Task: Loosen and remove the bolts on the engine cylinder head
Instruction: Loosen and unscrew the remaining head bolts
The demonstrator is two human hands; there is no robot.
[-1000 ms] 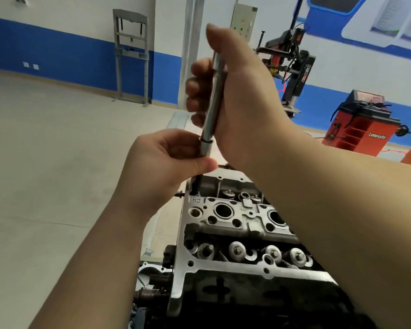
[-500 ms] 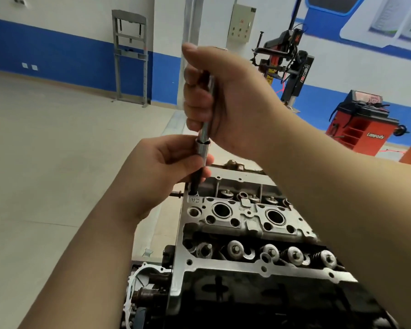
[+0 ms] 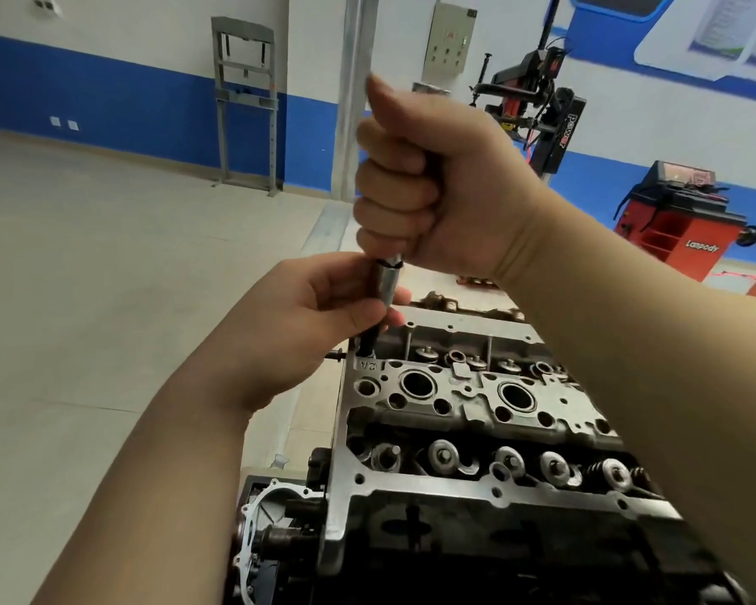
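Cylinder head (image 3: 468,399) sits bare on the engine block in the lower centre of the head view, valve gear exposed: 2 large round bores along its middle, a row of 5 valve spring retainers (image 3: 444,457) along the near side, smaller ones along the far side. Socket tool (image 3: 387,279) stands nearly upright over the far left corner of the cylinder head, just above the cast "2A" mark; its dark lower end enters the recess there, and whether it sits on a bolt cannot be told, since no bolt head shows at that spot. Right hand (image 3: 437,181) is wrapped in a fist round the upper shaft of the tool, thumb pointing up, so only a short silver length of socket shows below the fist. Left hand (image 3: 306,316) is directly under it, thumb and fingers pinching the socket; the 2 hands are close together, almost touching. Both forearms reach in from the bottom of the frame, the right one crossing over the right part of the head. Background: pale workshop floor, white wall with a blue band, a grey metal frame (image 3: 245,102) against the wall, a black tyre changer (image 3: 537,111), a red wheel balancer (image 3: 681,220) at right.
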